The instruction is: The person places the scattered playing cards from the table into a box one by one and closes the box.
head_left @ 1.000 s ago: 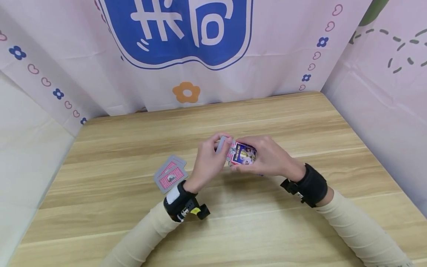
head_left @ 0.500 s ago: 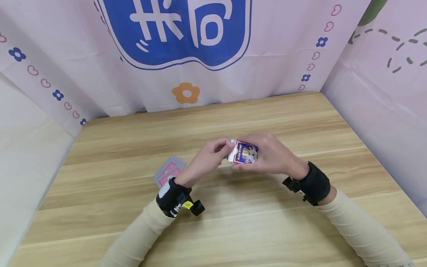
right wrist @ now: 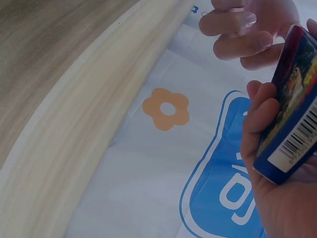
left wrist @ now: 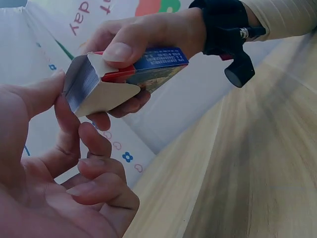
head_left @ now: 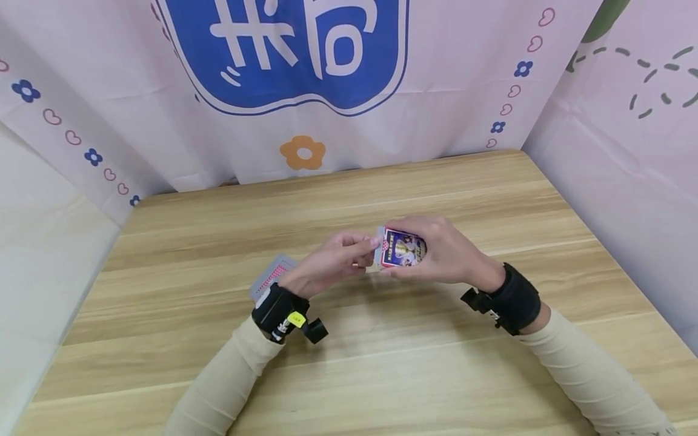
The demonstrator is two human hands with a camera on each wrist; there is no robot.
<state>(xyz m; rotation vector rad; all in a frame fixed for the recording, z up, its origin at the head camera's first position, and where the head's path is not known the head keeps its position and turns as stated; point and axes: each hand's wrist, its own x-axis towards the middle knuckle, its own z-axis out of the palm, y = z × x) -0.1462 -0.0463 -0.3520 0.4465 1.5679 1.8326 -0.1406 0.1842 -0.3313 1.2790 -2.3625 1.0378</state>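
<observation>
My right hand (head_left: 449, 251) grips a blue and red playing-card box (head_left: 403, 248) by its sides, above the table. The box's end toward my left hand is unfolded, with pale flaps (left wrist: 106, 96) spread around the opening. Inside sits a stack of playing cards (left wrist: 81, 89); the top one shows a grey border and a red pattern in the head view. My left hand (head_left: 335, 260) pinches the edge of the stack at the opening between thumb and index finger, its other fingers loosely curled. The right wrist view shows the box's barcode side (right wrist: 294, 146).
Loose playing cards (head_left: 272, 275) lie face down on the wooden table (head_left: 382, 363), partly hidden by my left wrist. A printed cloth (head_left: 458, 72) hangs behind the table's far edge, with more cloth at both sides.
A second ago my left hand held cards partly out of the box; half a second ago a white flap showed at its end. Now my left fingers are lower and the card back shows there.
</observation>
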